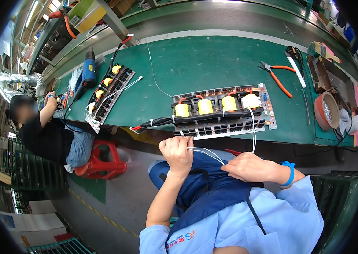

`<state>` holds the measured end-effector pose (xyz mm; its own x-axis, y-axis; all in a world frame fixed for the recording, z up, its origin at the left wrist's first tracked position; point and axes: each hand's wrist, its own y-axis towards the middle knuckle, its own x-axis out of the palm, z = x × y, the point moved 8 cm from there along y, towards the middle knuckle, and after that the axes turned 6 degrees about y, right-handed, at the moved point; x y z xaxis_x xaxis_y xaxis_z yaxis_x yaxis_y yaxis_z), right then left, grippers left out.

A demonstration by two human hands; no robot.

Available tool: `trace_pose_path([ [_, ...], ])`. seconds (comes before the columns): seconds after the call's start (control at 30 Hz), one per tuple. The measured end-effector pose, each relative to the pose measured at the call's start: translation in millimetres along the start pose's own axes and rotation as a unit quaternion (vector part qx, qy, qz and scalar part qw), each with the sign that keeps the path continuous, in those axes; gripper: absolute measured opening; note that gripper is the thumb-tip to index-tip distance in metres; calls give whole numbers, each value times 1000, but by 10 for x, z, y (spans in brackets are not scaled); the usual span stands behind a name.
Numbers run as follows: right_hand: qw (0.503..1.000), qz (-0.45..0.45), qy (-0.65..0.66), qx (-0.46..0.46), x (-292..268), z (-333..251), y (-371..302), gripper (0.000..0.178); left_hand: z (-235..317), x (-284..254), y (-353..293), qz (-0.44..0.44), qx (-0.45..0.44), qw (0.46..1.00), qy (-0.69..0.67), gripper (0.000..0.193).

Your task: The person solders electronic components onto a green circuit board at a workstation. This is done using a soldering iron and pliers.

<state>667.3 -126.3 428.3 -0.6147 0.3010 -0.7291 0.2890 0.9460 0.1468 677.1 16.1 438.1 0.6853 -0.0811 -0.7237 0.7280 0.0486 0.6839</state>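
Note:
In front of me at the table's near edge lies a long circuit assembly (219, 130) with black parts in rows, yellow-wrapped coils (204, 107) and a thick black cable bundle along it. Two thin white wires (254, 131) run down from the white-topped coil at its right end. My right hand (246, 167) pinches them over my lap. From there the wires stretch across to my left hand (177, 153), whose fingers are closed around their other part, just below the assembly's near edge. The wire ends are hidden in my left hand.
Orange-handled cutters (277, 78) and a white-handled tool (296, 72) lie at the right, beside a parts box and a round tub (327, 111). On the left sit a similar assembly (107, 95), a blue heat gun (89, 70) and a seated person (45, 131) on a red stool (102, 161).

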Motion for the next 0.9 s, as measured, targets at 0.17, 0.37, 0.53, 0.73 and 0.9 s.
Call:
trace_pose_path([
  [0.17, 1000, 4, -1, 1, 12, 11, -13, 6, -15, 17, -6, -13, -13, 1000, 0, 12],
  [0.37, 1000, 4, -2, -8, 37, 4, 2, 7, -22, 52, -14, -40, -47, 998, 11, 11],
  [0.53, 1000, 9, -5, -10, 26, -3, 12, 7, -15, 68, -20, -38, -55, 998, 0, 12],
  [0.73, 1000, 5, 0, -7, 39, 16, 10, 7, -54, -21, -130, -46, -46, 998, -24, 10],
  [0.9, 1000, 6, -3, -13, 40, 7, 31, 8, -72, -66, -140, -30, -46, 998, -36, 11],
])
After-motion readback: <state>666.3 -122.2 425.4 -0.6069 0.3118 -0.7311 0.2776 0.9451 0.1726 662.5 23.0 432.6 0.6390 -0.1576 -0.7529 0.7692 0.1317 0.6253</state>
